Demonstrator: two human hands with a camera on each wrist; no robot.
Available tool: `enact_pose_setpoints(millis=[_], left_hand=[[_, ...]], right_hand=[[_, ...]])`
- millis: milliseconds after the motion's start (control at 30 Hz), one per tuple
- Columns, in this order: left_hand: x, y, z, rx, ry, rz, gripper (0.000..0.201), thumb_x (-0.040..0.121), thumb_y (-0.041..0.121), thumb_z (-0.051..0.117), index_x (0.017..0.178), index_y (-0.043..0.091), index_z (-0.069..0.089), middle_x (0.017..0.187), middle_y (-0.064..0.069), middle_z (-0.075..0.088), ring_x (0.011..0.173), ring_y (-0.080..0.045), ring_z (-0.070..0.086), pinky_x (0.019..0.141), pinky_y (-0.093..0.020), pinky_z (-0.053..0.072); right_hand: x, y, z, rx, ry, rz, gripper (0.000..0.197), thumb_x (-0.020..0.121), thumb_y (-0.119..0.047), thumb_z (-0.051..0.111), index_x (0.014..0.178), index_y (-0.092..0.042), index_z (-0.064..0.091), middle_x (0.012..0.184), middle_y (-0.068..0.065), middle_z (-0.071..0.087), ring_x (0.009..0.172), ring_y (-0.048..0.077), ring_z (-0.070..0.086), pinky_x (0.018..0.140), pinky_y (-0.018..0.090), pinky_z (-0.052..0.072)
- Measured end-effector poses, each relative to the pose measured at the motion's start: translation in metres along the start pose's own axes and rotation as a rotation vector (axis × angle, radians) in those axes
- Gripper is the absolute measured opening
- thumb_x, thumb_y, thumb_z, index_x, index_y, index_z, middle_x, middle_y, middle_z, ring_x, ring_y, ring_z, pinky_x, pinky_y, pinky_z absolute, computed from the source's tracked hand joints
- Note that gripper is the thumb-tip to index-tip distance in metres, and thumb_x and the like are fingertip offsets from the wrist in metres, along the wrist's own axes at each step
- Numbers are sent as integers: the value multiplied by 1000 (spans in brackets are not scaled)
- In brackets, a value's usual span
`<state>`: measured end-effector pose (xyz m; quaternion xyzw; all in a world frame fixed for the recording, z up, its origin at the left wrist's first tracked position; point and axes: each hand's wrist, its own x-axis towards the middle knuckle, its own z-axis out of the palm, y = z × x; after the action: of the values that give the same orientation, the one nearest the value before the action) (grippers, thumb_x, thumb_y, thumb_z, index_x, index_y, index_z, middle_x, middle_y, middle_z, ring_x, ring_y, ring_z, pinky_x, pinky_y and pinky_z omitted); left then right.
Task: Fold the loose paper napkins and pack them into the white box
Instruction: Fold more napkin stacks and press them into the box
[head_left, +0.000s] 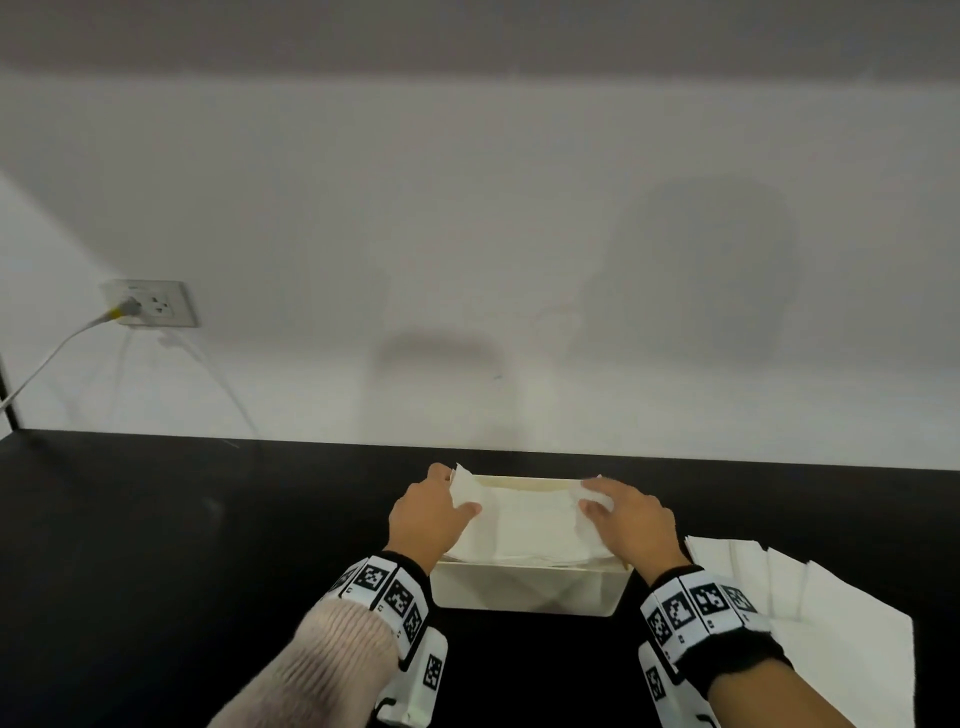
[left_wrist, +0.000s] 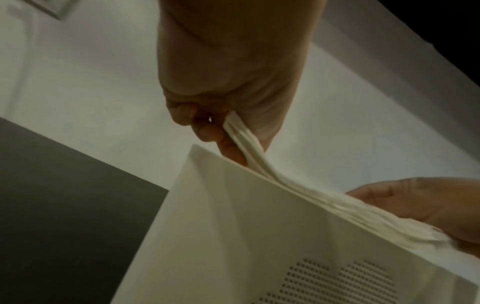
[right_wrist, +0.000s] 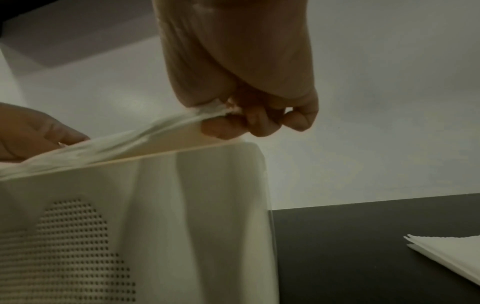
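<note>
A white box (head_left: 524, 590) with perforated walls (left_wrist: 337, 283) (right_wrist: 64, 246) stands on the black table, near the wall. A folded stack of white napkins (head_left: 530, 527) spans its open top. My left hand (head_left: 431, 512) pinches the stack's left end (left_wrist: 241, 139) between thumb and curled fingers. My right hand (head_left: 623, 519) pinches the right end (right_wrist: 207, 114) the same way. The stack sags in the middle, just above the box rim. More loose napkins (head_left: 810, 603) (right_wrist: 451, 253) lie flat on the table to the right of the box.
The black table (head_left: 182, 545) runs up to a white wall. A wall socket (head_left: 150, 303) with a plugged white cable sits at the far left. A black post (head_left: 8, 395) stands at the left edge.
</note>
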<state>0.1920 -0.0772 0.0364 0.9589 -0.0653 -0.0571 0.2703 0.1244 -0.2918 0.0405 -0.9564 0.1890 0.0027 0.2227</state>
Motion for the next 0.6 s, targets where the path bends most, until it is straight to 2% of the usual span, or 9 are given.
enact_pose_setpoints(millis=[133,233,300,367,433,533,600], left_hand=[[0,2,5,211,54,75,53,91,40,52,134,16,33,106,-3,65,91,-18,61,83,-28,41],[0,-1,9,314,109,116,53,93,41,47,139,19,29,100,-2,65,80,-14,51,83,-26,38],[0,-2,12,333,123,130,55,95,41,44,143,22,24,101,-2,65,80,-12,46,85,-26,38],[0,-4,14,366,148,145,58,96,41,42,146,23,20,103,-3,64,84,-14,50,86,-26,38],[0,-4,17,410,170,162,60,96,43,41,148,24,16,107,-2,63,97,-16,54,89,-27,38],[1,-5,21,447,181,182,57,95,41,45,145,25,25,119,1,59,112,-17,47,94,-29,36],[3,-5,22,484,185,174,54,94,40,47,142,23,30,125,0,54,116,-19,42,97,-30,35]], right_hand=[[1,2,7,-181,23,-1,30,97,-42,37,114,-42,61,118,-8,65,111,18,57,94,35,34],[3,5,13,-260,93,-30,32,98,-44,34,115,-42,61,106,-6,68,103,17,56,88,34,34],[3,6,16,-290,140,-47,33,98,-44,33,117,-41,60,100,-4,68,100,16,56,86,32,34],[2,7,18,-314,164,-58,34,99,-44,32,118,-40,60,99,-3,68,99,16,55,85,32,34],[1,6,19,-336,158,-69,34,99,-42,32,118,-39,60,100,-4,67,99,15,53,86,32,34],[0,6,21,-361,132,-79,33,99,-38,34,119,-36,60,107,-5,66,103,16,51,88,32,33],[1,5,22,-390,130,-68,32,98,-33,37,116,-34,63,107,-5,66,105,17,49,88,32,33]])
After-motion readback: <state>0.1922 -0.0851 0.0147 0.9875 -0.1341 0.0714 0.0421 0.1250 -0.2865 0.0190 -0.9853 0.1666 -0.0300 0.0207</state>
